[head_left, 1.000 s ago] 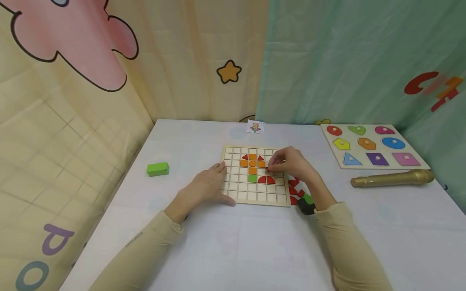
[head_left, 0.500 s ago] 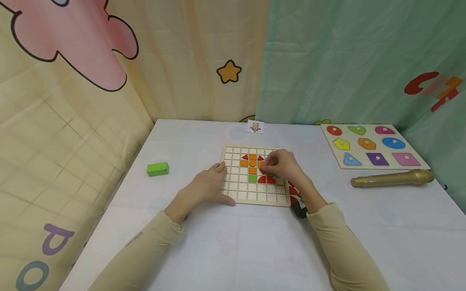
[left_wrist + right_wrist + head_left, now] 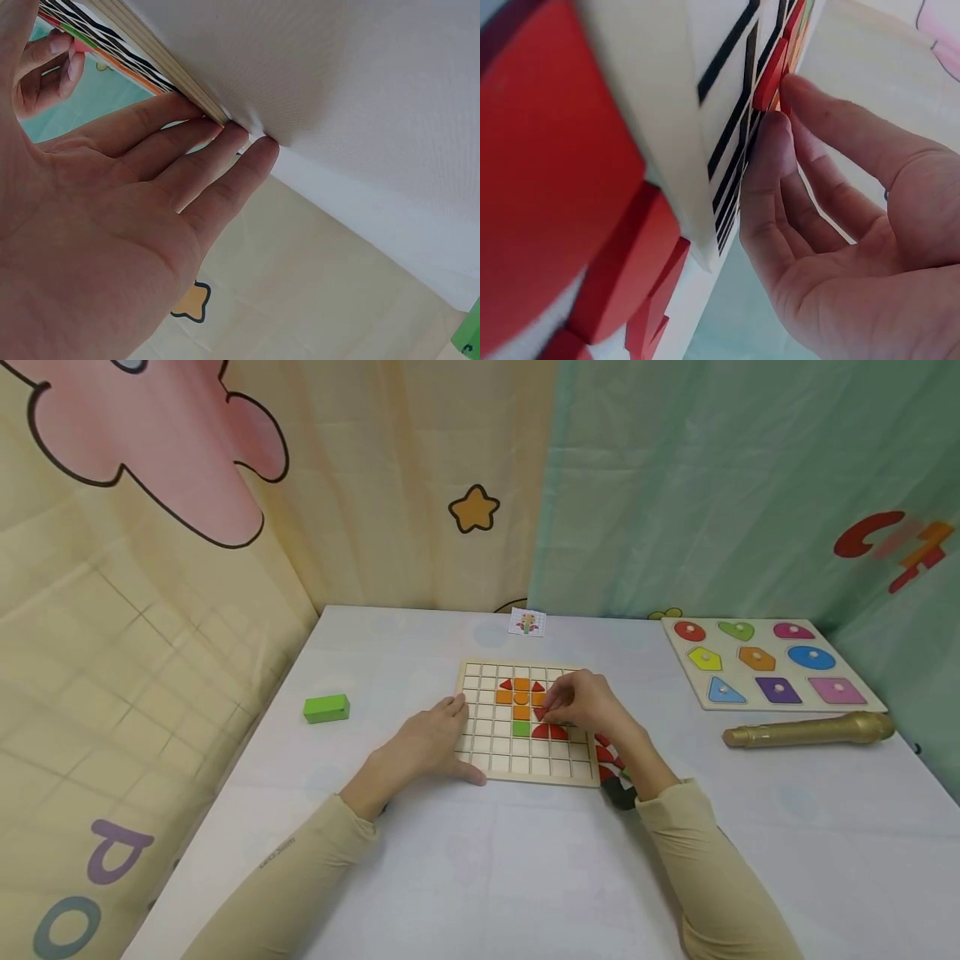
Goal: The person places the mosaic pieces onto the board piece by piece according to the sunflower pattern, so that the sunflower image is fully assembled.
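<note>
A wooden grid board (image 3: 487,763) lies mid-table with orange tiles, a green square (image 3: 521,728), red triangles near its top and two red quarter-rounds (image 3: 558,732) in its cells. My left hand (image 3: 426,739) steadies the board's left edge, fingers extended against the rim and thumb at the near corner. In the left wrist view its fingertips touch the frame and the white cloth. With thumb and fingers my right hand (image 3: 588,700) pinches a small red pointed piece (image 3: 539,714), low over a cell right of the middle orange column. The fingers partly cover this piece.
Loose red pieces (image 3: 604,755) lie at the board's right edge, partly under the right wrist. A small pattern card (image 3: 527,622) is behind the board. A green block (image 3: 326,708) stands left; a knobbed shape puzzle (image 3: 720,675) and gold microphone-shaped object (image 3: 808,730) lie right.
My right hand has shifted slightly left and lowered the red piece from beside the orange row to the cell above the red quarter-rounds. The left hand stays in place.
</note>
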`<state>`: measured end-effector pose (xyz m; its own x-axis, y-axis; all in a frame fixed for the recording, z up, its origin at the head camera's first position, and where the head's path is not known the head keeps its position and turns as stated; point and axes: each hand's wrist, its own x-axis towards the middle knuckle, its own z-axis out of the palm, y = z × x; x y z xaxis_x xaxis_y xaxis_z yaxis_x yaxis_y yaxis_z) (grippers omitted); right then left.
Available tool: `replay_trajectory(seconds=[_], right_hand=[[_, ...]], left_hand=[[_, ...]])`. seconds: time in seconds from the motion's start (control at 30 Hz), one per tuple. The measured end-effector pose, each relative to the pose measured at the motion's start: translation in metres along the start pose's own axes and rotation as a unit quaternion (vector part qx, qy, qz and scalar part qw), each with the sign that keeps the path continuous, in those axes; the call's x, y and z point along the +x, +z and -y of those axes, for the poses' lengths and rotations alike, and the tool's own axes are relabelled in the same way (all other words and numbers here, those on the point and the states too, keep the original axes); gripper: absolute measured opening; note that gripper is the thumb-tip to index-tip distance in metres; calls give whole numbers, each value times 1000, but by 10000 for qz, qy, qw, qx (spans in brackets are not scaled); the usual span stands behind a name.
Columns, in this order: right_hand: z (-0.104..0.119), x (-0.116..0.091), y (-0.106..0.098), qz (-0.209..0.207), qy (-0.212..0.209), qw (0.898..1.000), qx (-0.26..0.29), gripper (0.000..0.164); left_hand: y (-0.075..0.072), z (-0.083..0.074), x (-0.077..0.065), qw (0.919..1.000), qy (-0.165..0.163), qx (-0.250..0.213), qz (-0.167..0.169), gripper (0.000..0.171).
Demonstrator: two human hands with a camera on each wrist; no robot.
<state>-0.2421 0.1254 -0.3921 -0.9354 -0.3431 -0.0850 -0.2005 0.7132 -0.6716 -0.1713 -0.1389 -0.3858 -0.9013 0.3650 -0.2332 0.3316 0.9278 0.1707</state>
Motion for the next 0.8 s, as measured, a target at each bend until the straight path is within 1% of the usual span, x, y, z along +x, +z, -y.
replay_trajectory(seconds=[0.13,0.4,0.6,0.7,0.8], right_hand=[[-1,1,2,-32,25,10000,39,15],[2,2,6,-264,56,9996,45,14],[2,3,7,-270,35,9996,18,14],[1,1,5,-272,-7,9996,10,14],[0,-2,-3,-263,-41,9996,-46,14]], left_hand=[[0,0,0,10000,-11,8,15,125],[-1,0,0,10000,-13,-30,7,125],[-2,0,-1,10000,13,-35,-2,125],[-1,0,-1,10000,8,-34,-2,125],[-1,0,0,10000,11,-19,-6,125]])
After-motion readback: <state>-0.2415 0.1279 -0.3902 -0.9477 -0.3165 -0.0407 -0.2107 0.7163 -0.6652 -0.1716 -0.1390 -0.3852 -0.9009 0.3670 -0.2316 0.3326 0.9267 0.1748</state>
